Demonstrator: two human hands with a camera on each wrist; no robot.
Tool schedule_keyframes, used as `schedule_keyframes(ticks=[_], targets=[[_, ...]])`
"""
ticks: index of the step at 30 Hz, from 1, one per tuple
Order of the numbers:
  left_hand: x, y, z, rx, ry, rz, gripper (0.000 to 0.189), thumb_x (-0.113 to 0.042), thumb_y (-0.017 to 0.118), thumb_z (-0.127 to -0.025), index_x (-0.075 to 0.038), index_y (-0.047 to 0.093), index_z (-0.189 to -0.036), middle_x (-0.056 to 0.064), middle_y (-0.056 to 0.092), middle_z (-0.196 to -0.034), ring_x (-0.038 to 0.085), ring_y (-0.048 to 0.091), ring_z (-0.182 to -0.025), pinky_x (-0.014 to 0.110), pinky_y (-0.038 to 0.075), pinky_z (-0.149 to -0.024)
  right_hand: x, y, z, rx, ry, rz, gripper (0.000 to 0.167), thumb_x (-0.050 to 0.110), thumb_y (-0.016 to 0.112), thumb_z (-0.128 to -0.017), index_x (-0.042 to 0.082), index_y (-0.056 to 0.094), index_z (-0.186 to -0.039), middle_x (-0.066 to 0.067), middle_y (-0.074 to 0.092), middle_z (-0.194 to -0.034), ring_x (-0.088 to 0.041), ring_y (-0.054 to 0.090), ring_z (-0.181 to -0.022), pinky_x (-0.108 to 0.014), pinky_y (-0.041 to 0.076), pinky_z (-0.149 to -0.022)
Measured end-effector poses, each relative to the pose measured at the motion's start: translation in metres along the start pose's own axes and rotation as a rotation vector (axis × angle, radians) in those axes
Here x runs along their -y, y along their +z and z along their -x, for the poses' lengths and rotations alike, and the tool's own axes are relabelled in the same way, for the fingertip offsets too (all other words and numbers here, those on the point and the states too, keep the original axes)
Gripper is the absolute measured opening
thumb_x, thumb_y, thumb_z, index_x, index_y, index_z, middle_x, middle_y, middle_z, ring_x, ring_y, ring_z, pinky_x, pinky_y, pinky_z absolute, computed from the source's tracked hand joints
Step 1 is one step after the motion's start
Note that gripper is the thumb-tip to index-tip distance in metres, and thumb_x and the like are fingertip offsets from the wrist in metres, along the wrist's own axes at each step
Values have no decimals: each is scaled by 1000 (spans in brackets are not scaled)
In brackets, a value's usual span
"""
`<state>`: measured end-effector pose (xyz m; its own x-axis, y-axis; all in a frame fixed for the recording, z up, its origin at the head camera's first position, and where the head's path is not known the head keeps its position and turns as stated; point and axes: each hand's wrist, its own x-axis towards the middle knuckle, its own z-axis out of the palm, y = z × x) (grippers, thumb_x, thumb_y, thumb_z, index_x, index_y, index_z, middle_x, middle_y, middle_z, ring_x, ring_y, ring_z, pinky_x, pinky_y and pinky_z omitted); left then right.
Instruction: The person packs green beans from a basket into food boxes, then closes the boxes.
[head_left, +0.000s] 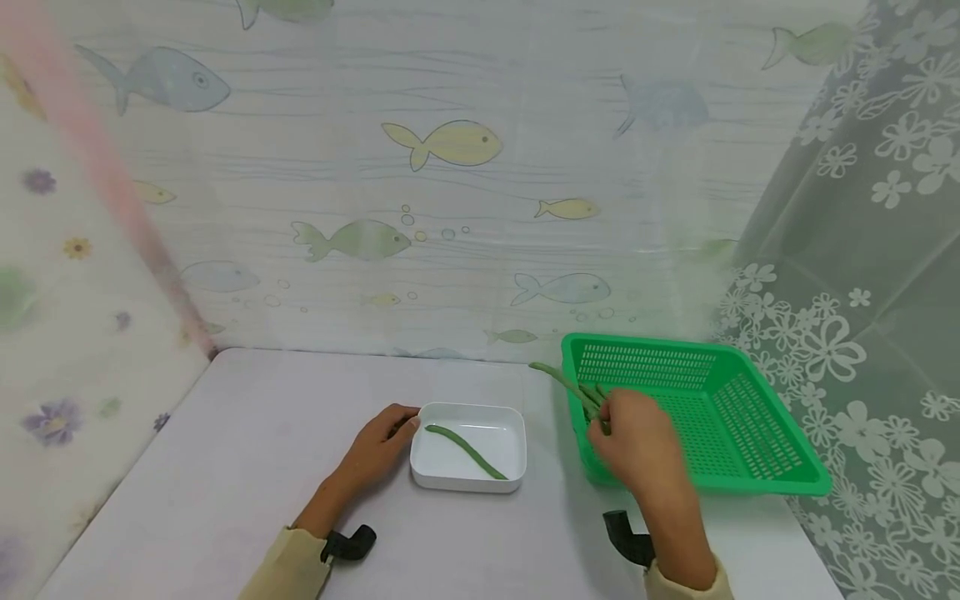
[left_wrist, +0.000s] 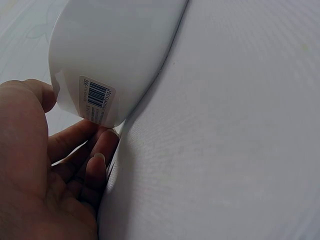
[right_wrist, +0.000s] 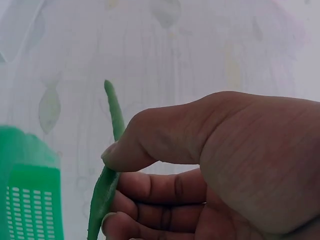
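Observation:
My right hand (head_left: 637, 437) is over the left part of a green plastic basket (head_left: 765, 392). Between its thumb and fingers it pinches a long green bean (right_wrist: 115, 112), whose tip points up and away past the basket's left rim. More green bean tips (head_left: 596, 392) show right beside the fingers; the rest of them is hidden behind the hand. My left hand (head_left: 378, 446) grips the left corner of a small white rectangular dish (head_left: 468, 483), thumb at the rim and fingers low against its barcoded side. A single green bean (head_left: 467, 450) lies diagonally in the dish.
Both dish and basket stand on a white-covered table (head_left: 480, 550), the basket to the right of the dish. Behind rises a fish-patterned curtain (head_left: 450, 250). A flowered sheet (head_left: 60, 333) hangs at left, and a lacy grey one (head_left: 862, 350) at right.

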<state>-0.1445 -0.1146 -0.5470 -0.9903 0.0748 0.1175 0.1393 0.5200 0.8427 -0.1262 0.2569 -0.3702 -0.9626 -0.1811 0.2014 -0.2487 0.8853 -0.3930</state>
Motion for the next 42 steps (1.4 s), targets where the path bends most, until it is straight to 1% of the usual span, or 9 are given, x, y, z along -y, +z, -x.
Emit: schedule_keyframes(ticks=[4,9,14,20,23,27,33,40,42], targets=[[0,0,0,1,1,0,37,-35,55,-113,-14,65,-141,0,68,-134,17,63,-120,48,49,-104,11,7,1,-17,-21,6,11,1,75,-87,4,65,-84,-5,62,-76,-20,54,-67,-34,47,-57],[1,0,0,2,-5,-3,36,-34,55,-113,-14,65,-141,0,68,-132,17,63,-117,47,49,-103,21,14,3,-40,-49,8,12,0,74,-85,5,64,-83,-4,60,-77,-20,54,-69,-34,47,-57],[0,0,1,3,-8,-1,36,-35,56,-112,-15,65,-141,-1,68,-131,15,63,-116,46,50,-102,31,24,7,-67,-102,16,16,0,77,-85,6,63,-82,-3,58,-78,-19,53,-69,-34,48,-59],[-2,0,1,-1,-2,4,37,-36,55,-112,-15,65,-141,-2,68,-131,15,63,-116,46,50,-102,41,39,10,-93,-159,20,21,0,80,-84,8,60,-80,-1,58,-79,-14,50,-66,-31,45,-56],[-3,1,1,-14,10,-3,37,-35,55,-112,-13,66,-140,-1,69,-130,17,64,-115,45,51,-100,46,46,10,-107,-184,28,21,0,80,-85,8,61,-81,-2,59,-81,-13,50,-63,-30,45,-55],[-4,1,2,-19,9,-8,36,-34,55,-112,-13,66,-140,0,69,-130,17,64,-116,45,51,-101,50,56,9,-115,-204,31,19,0,80,-85,7,63,-83,-2,59,-82,-11,50,-60,-27,45,-54],[-3,0,1,3,-17,2,37,-35,56,-112,-15,65,-141,-1,68,-132,16,62,-117,47,49,-104,54,76,6,-145,-242,3,22,-2,81,-85,6,61,-82,-1,57,-79,-11,50,-64,-25,44,-55],[-3,-1,1,6,-18,1,36,-35,56,-112,-14,65,-141,0,68,-132,17,63,-119,47,49,-105,55,100,3,-142,-276,-27,22,0,82,-86,7,61,-84,0,56,-81,-9,48,-61,-23,44,-55],[-2,0,1,4,-15,-6,37,-35,56,-112,-15,65,-141,-1,68,-132,16,62,-119,47,49,-105,55,105,3,-130,-276,-33,22,0,82,-87,7,61,-85,0,56,-82,-9,49,-63,-23,44,-56]])
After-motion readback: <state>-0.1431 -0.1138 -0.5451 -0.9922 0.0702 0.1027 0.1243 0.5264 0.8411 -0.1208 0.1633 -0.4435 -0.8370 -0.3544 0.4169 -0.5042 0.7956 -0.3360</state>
